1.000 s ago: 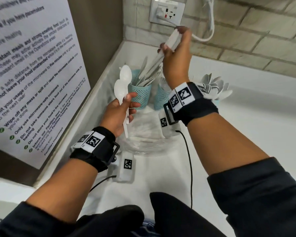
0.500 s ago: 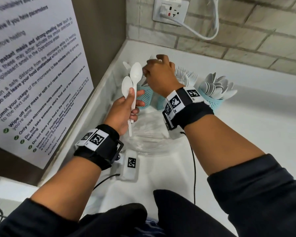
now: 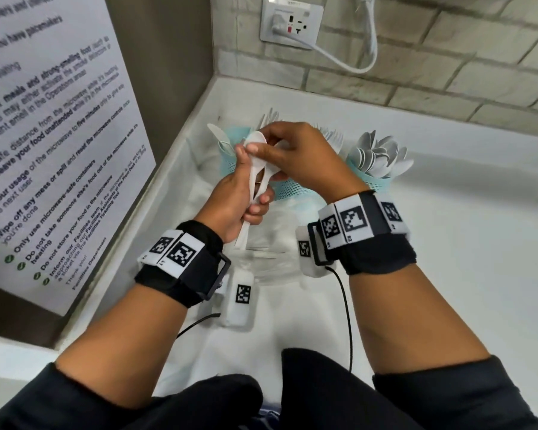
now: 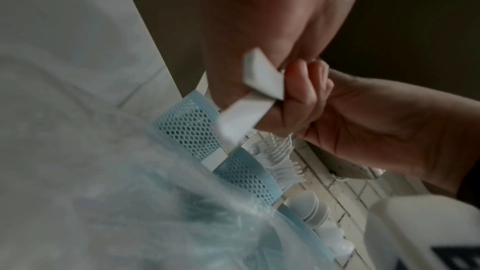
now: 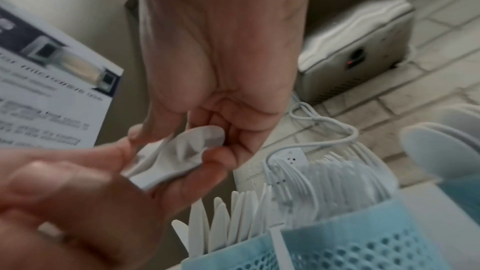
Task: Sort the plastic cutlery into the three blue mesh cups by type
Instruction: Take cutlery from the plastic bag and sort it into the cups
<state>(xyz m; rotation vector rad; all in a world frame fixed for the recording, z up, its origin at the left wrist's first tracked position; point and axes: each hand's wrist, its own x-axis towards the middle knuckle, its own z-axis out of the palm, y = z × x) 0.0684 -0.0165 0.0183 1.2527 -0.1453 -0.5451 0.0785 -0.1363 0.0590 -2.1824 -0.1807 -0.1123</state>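
The left hand (image 3: 233, 197) is curled round the handles of two white spoons (image 3: 257, 169), whose bowls stand up above its thumb. The right hand (image 3: 305, 162) has its fingers bent over the same spoons, thumb and fingertips pinching the bowl ends; in the right wrist view the bowls (image 5: 182, 151) sit squeezed between the fingers of both hands. The handle ends (image 4: 262, 77) jut out below the left fist.

Just behind the hands stand the three blue mesh cups on the white tabletop (image 3: 448, 274). The knife cup (image 3: 230, 141) is behind the left hand, knives (image 5: 221, 223) blade-up in it. The fork cup (image 3: 289, 190) is partly hidden behind the right hand, with forks (image 3: 333, 141) showing above the knuckles. The spoon cup (image 3: 376, 178) stands to the right of the right hand, packed with spoons bowl-up.

Below the hands lies a clear plastic bag (image 3: 261, 259). Beyond the cups is a brick wall with a socket (image 3: 289, 23) and a white cable (image 3: 367, 41). A printed notice (image 3: 44, 135) hangs left of the left hand.
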